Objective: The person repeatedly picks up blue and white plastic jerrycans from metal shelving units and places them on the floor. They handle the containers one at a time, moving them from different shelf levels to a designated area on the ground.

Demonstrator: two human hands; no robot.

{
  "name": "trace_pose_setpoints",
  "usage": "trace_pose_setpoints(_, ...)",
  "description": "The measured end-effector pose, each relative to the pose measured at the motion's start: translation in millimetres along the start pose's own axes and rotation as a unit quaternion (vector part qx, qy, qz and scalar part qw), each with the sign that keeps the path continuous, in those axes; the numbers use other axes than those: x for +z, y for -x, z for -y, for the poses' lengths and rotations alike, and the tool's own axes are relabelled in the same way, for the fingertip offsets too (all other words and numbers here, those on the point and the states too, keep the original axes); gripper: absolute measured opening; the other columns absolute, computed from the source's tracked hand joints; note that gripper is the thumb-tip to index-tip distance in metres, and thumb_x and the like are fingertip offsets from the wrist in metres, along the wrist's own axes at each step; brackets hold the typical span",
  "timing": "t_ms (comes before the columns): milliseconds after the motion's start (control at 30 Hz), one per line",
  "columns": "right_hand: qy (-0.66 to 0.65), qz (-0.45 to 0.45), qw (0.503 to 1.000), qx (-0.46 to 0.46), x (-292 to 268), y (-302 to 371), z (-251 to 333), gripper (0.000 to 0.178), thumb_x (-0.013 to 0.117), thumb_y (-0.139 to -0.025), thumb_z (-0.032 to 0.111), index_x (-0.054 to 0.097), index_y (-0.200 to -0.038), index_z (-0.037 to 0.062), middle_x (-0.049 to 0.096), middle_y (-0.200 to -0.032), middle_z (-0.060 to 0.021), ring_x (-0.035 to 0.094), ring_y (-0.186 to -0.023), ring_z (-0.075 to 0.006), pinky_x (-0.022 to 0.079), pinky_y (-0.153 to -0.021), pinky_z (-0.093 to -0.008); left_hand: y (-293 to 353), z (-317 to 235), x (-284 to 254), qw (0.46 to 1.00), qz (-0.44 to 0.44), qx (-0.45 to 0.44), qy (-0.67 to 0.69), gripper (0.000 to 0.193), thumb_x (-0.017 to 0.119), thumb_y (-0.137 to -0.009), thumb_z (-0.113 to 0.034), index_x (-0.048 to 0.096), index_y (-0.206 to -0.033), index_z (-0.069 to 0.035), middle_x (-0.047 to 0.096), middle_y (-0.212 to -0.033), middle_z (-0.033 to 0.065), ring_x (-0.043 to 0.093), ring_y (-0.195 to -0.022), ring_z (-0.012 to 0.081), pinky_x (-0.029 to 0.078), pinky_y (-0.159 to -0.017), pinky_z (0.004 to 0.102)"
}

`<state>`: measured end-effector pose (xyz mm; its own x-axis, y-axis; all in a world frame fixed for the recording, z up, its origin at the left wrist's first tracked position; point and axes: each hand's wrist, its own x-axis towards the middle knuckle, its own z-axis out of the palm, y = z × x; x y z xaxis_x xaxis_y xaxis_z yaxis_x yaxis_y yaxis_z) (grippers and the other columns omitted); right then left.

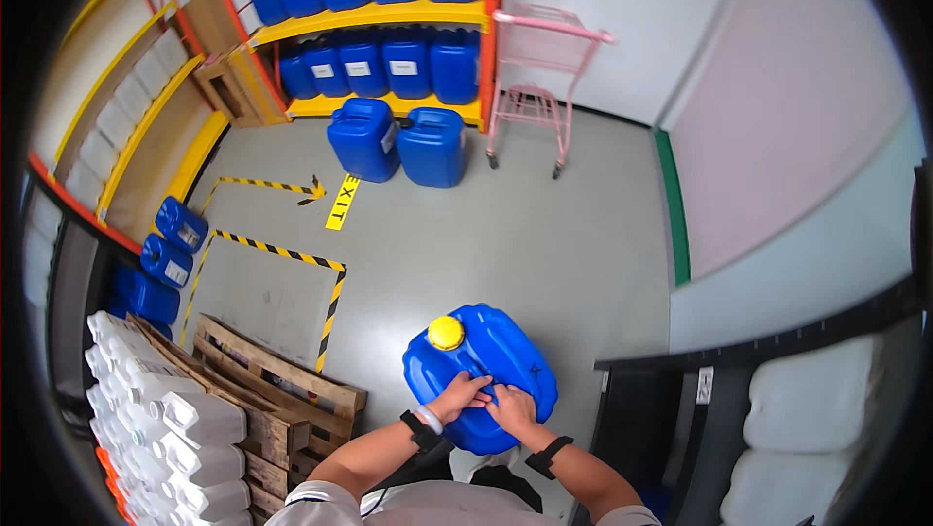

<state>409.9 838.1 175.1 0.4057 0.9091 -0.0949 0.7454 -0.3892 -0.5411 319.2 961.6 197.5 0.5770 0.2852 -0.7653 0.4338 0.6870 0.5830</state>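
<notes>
A large blue jerrycan point(520, 346) with a yellow screw cap point(446, 333) is upright close in front of my body, just above or at my feet. My left hand point(461, 398) and my right hand point(512, 409) meet at the handle on its top, with fingers curled round it side by side. The hands hide most of the handle. Whether the can's base touches the floor, I cannot tell. Both wrists carry black bands, and a pale ring sits on the left one.
Two blue jerrycans point(431, 149) stand on the floor before an orange-and-yellow rack point(389, 13) of more cans. A pink trolley point(546, 69) is beside it. To the left are wooden pallets point(282, 371) and stacked white containers point(199, 429); a black shelf point(641, 409) stands right.
</notes>
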Motion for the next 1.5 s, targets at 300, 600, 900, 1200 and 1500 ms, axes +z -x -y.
trace_pose_setpoints(300, 0.015, 0.036, 0.989, -0.142, 16.7, -209.2, 96.1, 0.023, 0.064, -0.067, 0.019, 0.053, -0.079, 0.0038, 0.058, -0.068, -0.0153, 0.058, -0.068, -0.0308, 0.047, -0.06, -0.0399, -27.1, -141.7, -153.2, 0.997, -0.044, 0.046, 0.047, 0.04, 0.059, -0.082, -0.027, 0.042, -0.101, 0.004, 0.053, -0.09, 0.0101, 0.059, -0.073, 0.0143, 0.05, -0.061, 0.0228)
trace_pose_setpoints(600, -0.027, 0.025, 0.974, -0.223, 44.8, -422.0, 121.7, 0.02, 0.061, -0.068, 0.018, 0.052, -0.08, 0.0036, 0.056, -0.065, -0.0149, 0.057, -0.067, -0.0306, 0.047, -0.058, -0.0402, -111.5, -283.1, -255.0, 0.986, -0.082, 0.099, 0.107, 0.034, 0.059, -0.082, -0.023, 0.042, -0.097, 0.003, 0.053, -0.085, 0.0102, 0.059, -0.071, 0.016, 0.051, -0.062, 0.0241)
trace_pose_setpoints(900, -0.057, 0.163, 0.964, -0.203, 111.3, -653.6, 66.7, 0.024, 0.062, -0.068, 0.018, 0.053, -0.084, 0.0034, 0.058, -0.073, -0.0154, 0.059, -0.07, -0.0306, 0.048, -0.062, -0.0392, -308.0, -377.2, -347.5, 0.96, -0.166, 0.033, 0.222, 0.033, 0.06, -0.081, -0.023, 0.045, -0.103, -0.002, 0.057, -0.089, 0.0075, 0.061, -0.073, 0.017, 0.049, -0.062, 0.0259)
trace_pose_setpoints(1200, -0.04, 0.228, 0.946, -0.226, 208.9, -816.0, -22.0, 0.019, 0.049, -0.072, 0.011, 0.055, -0.088, 0.0009, 0.06, -0.077, -0.0193, 0.059, -0.079, -0.0321, 0.047, -0.07, -0.0401, -502.9, -404.2, -408.6, 0.916, -0.215, -0.079, 0.329, 0.027, 0.055, -0.083, -0.027, 0.048, -0.098, -0.006, 0.051, -0.088, 0.0087, 0.056, -0.077, 0.0184, 0.046, -0.066, 0.0306)
trace_pose_setpoints(1500, 0.011, 0.199, 0.962, -0.187, 242.1, -865.5, -72.1, 0.014, 0.048, -0.075, 0.012, 0.056, -0.084, 0.0046, 0.062, -0.078, -0.0123, 0.057, -0.085, -0.0265, 0.045, -0.076, -0.0348, -587.8, -413.7, -419.0, 0.891, -0.2, -0.138, 0.383, 0.042, 0.056, -0.081, -0.033, 0.042, -0.11, -0.007, 0.047, -0.1, 0.0122, 0.052, -0.081, 0.0216, 0.045, -0.069, 0.032)
